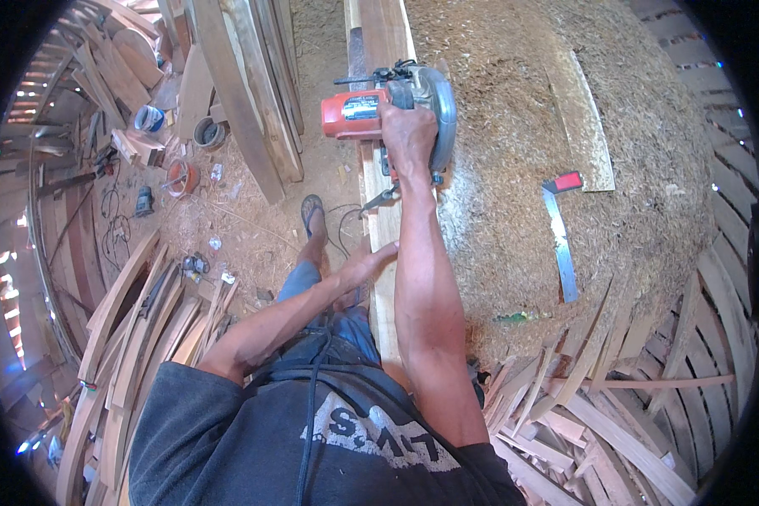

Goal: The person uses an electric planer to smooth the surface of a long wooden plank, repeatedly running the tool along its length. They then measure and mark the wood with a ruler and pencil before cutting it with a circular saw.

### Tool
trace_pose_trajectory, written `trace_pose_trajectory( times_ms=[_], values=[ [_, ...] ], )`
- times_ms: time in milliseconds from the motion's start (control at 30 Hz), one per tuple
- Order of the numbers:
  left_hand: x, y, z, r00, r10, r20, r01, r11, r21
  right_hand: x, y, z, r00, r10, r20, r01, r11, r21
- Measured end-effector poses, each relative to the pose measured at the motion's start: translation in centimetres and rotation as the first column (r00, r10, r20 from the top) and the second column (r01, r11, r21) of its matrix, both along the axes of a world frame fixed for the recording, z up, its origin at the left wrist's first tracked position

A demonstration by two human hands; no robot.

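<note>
A red circular saw (352,116) with a grey blade guard rests across a long wooden plank (384,223). My right hand (408,135) is wrapped round the saw's top handle, with the arm stretched forward. Closer to my body, my left hand (368,263) grips the plank's left edge, its thumb laid over the top face; its other fingers are partly hidden. The saw's dark cord (346,221) hangs off to the left of the plank. The blade itself is hidden under the guard and the saw's base.
Long boards (240,93) lean at the far left, near a grey bucket (208,133) and an orange bucket (181,179). Curved timbers (122,337) lie at near left. Right of the plank, a metal square with a red handle (562,236) lies on sawdust, with offcuts (565,426) nearer.
</note>
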State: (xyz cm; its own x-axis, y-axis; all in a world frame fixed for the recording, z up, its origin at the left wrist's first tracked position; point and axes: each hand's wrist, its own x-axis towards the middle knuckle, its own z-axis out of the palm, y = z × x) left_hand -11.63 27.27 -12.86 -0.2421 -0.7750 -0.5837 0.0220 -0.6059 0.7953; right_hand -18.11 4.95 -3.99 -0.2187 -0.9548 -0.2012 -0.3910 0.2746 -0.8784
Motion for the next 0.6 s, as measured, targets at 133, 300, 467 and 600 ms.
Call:
trace_pose_trajectory(
  times_ms=[133,300,467,600],
  values=[
    [-0.1,0.1,-0.5,0.998,0.031,-0.052,-0.032,0.999,-0.015,0.0,-0.5,-0.2,1.000,0.008,-0.014,-0.008,1.000,-0.010],
    [-0.3,0.0,0.2,0.990,0.057,-0.132,-0.051,0.998,0.048,0.0,-1.4,-0.6,0.999,0.029,-0.024,-0.029,1.000,-0.008],
    [-0.2,-0.3,1.3,0.995,0.045,-0.090,-0.041,0.998,0.047,0.5,-2.1,-0.3,1.000,0.005,-0.015,-0.005,1.000,0.014],
    [-0.2,0.1,0.3,0.993,0.055,-0.101,-0.047,0.996,0.079,0.7,-2.6,-0.4,1.000,0.003,-0.012,-0.003,1.000,0.009]
  ],
)
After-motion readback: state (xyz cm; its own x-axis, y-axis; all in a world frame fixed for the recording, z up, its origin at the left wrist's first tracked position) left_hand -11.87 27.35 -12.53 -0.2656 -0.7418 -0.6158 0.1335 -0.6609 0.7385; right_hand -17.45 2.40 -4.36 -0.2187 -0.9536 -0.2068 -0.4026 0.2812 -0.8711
